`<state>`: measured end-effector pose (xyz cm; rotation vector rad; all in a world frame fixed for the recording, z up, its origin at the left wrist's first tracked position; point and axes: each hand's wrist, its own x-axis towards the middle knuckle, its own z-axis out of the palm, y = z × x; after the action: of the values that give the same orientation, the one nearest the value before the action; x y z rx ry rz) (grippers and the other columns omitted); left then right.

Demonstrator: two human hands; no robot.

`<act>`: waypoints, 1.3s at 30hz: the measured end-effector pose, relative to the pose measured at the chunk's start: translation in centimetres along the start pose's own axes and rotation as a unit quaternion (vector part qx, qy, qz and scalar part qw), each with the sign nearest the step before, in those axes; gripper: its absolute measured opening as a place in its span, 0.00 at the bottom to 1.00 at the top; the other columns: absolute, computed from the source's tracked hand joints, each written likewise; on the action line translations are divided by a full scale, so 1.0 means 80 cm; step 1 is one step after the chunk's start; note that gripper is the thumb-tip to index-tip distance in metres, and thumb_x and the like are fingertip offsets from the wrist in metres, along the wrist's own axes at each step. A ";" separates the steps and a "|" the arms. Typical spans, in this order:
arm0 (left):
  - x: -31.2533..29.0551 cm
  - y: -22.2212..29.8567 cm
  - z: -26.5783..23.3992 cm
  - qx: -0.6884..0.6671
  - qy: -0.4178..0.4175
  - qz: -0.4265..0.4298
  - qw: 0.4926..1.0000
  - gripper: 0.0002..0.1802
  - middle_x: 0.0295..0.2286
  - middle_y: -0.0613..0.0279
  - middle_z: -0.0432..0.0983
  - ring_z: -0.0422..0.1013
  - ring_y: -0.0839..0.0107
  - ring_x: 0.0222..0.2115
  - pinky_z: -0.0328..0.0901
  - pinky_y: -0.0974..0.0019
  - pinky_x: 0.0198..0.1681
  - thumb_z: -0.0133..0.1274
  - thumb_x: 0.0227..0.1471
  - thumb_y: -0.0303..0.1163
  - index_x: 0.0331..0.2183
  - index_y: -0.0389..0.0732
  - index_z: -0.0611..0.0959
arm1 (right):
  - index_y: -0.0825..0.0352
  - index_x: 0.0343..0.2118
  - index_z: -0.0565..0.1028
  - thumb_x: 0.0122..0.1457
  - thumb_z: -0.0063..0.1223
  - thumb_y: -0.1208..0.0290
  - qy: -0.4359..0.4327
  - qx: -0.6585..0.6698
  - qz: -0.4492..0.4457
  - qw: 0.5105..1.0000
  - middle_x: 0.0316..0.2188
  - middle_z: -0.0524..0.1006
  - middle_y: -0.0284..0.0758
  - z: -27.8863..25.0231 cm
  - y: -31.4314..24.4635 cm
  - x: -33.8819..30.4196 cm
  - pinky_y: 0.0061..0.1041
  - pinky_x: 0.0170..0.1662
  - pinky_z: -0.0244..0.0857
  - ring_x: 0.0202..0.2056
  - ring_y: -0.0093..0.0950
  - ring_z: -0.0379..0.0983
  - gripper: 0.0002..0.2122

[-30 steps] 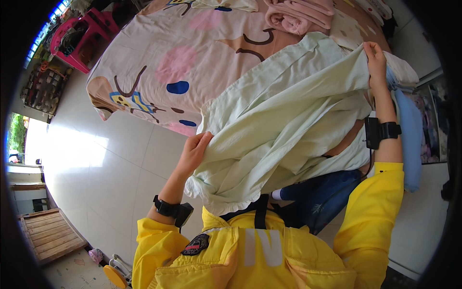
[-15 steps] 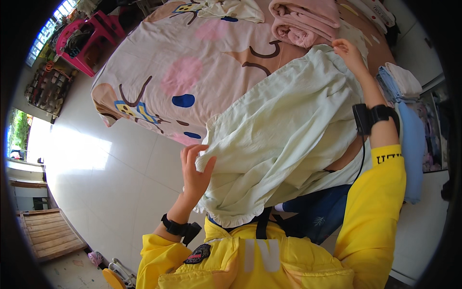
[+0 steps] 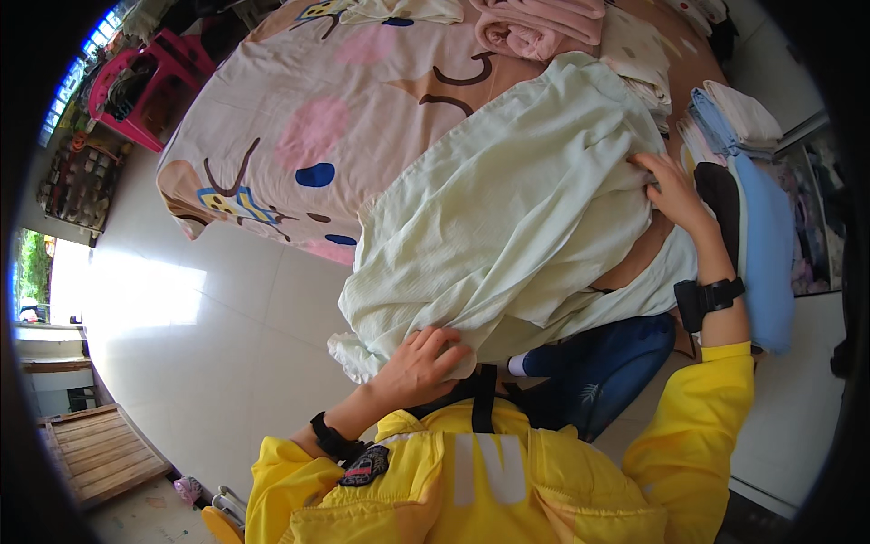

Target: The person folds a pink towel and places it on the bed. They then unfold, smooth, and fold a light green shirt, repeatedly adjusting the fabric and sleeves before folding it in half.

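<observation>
A large pale green cloth [image 3: 507, 190] with a ruffled end lies spread and wrinkled over the near side of the bed, one part hanging toward my body. My left hand [image 3: 421, 364] is at its near edge by the ruffle, fingers curled onto a bunched fold. At the cloth's right side, my right hand [image 3: 672, 189] has its bent fingers closed on the edge; its fingertips are partly hidden by the fabric. Whether the cloth is a dress or a skirt I cannot tell.
The bed [image 3: 390, 118] has a cartoon-print sheet. A folded pink blanket [image 3: 535, 27] and cream folded cloth [image 3: 634, 54] lie beyond the green cloth. Blue folded clothes [image 3: 766, 245] are stacked at right. A pink chair [image 3: 136, 91] and wooden crate [image 3: 104, 453] stand left.
My left hand has moved right and nearer my body, drawing in the ruffled end. My right hand has come down from the far corner to the cloth's right side.
</observation>
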<state>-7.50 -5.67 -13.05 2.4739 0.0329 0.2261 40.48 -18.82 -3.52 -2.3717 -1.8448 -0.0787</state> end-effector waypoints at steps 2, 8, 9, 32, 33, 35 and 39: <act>-0.005 0.001 0.006 -0.017 0.040 -0.026 0.999 0.27 0.41 0.56 0.69 0.68 0.53 0.43 0.66 0.57 0.46 0.57 0.37 0.22 0.44 0.42 0.74 | 0.66 0.47 0.74 0.53 0.51 0.79 0.008 0.060 0.079 0.995 0.45 0.75 0.40 0.003 0.001 0.004 0.32 0.50 0.64 0.48 0.38 0.71 0.16; -0.021 0.007 0.005 -0.087 0.044 -0.132 0.987 0.17 0.34 0.53 0.71 0.70 0.51 0.35 0.68 0.59 0.39 0.54 0.42 0.20 0.39 0.38 0.74 | 0.67 0.43 0.75 0.65 0.42 0.77 0.201 0.245 0.171 0.933 0.41 0.79 0.35 -0.035 0.003 -0.001 0.24 0.39 0.69 0.35 0.27 0.77 0.09; -0.023 0.008 -0.001 -0.111 0.024 -0.149 0.982 0.16 0.34 0.53 0.71 0.70 0.51 0.34 0.68 0.60 0.39 0.53 0.42 0.20 0.38 0.38 0.75 | 0.67 0.44 0.74 0.66 0.41 0.77 0.259 0.337 0.143 0.894 0.42 0.79 0.34 -0.048 0.002 -0.013 0.23 0.38 0.69 0.36 0.26 0.77 0.10; -0.014 0.030 -0.045 -0.579 -0.211 -0.070 0.785 0.10 0.36 0.68 0.64 0.59 0.78 0.38 0.57 0.74 0.43 0.43 0.56 0.22 0.42 0.36 0.70 | 0.73 0.48 0.73 0.65 0.45 0.63 0.606 0.349 0.277 0.659 0.40 0.78 0.42 -0.155 0.038 -0.256 0.28 0.44 0.72 0.39 0.30 0.76 0.17; -0.013 0.028 -0.045 -0.585 -0.211 -0.079 0.779 0.11 0.36 0.67 0.64 0.59 0.78 0.39 0.57 0.74 0.44 0.42 0.56 0.22 0.43 0.36 0.69 | 0.72 0.48 0.73 0.65 0.46 0.63 0.600 0.277 0.354 0.662 0.40 0.78 0.41 -0.153 0.041 -0.252 0.28 0.44 0.72 0.38 0.29 0.75 0.17; -0.013 0.027 -0.045 -0.578 -0.196 -0.081 0.788 0.12 0.37 0.67 0.65 0.60 0.78 0.40 0.57 0.74 0.45 0.42 0.56 0.22 0.44 0.36 0.69 | 0.70 0.47 0.75 0.64 0.49 0.63 0.603 0.185 0.383 0.675 0.40 0.78 0.37 -0.152 0.040 -0.249 0.26 0.42 0.71 0.38 0.28 0.75 0.16; -0.012 0.028 -0.042 -0.586 -0.183 -0.052 0.787 0.17 0.42 0.63 0.66 0.61 0.76 0.42 0.58 0.73 0.47 0.41 0.59 0.22 0.51 0.33 0.68 | 0.68 0.48 0.76 0.64 0.51 0.64 0.619 0.208 0.373 0.659 0.42 0.77 0.38 -0.154 0.032 -0.259 0.26 0.41 0.71 0.39 0.28 0.75 0.15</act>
<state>-9.07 -5.47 -9.20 1.2124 -0.1084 -0.2432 38.35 -41.07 5.92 -1.6628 -0.1701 -0.8165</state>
